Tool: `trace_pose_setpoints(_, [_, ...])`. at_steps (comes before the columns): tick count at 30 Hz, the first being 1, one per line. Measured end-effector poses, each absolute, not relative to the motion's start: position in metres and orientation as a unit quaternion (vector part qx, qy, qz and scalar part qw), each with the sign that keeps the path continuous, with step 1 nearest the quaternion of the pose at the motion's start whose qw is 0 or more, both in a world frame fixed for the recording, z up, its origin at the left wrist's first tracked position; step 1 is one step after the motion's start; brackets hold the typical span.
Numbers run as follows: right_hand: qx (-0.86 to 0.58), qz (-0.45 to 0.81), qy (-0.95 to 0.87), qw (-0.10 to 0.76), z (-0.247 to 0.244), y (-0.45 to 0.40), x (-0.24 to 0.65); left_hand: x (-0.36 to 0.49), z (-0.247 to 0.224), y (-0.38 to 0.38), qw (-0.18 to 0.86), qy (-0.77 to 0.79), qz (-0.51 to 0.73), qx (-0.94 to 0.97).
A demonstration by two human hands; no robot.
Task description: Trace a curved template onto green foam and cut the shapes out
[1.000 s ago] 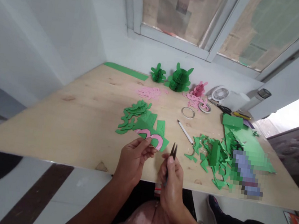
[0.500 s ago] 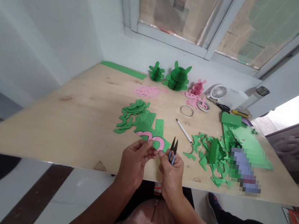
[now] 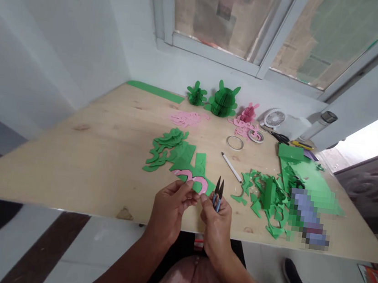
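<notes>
With my left hand (image 3: 170,206) I pinch the pink paper (image 3: 203,185), which is left of the white pen (image 3: 231,167) and nearer to me. My right hand (image 3: 217,218) grasps the snips (image 3: 220,190), also on the pen's near side.

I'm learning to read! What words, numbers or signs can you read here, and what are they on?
No text can be read.
Red item at lower right: too blurred to read.
Pixelated item on the table: blurred out.
Pink paper in the left hand: no readable marks.
</notes>
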State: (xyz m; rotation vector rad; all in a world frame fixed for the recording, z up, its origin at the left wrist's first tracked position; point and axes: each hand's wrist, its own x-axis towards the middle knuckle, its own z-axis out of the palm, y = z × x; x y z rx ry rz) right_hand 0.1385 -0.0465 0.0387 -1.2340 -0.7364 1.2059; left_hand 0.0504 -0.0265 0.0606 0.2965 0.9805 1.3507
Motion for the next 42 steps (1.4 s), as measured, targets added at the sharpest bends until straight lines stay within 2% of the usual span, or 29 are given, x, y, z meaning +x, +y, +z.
trace_pose_setpoints(42, [-0.532,0.515,-0.301,0.601,0.0317,-0.0528,0.1436,0.0505,0.0605,-0.0337,0.690,0.407,0.584,0.132])
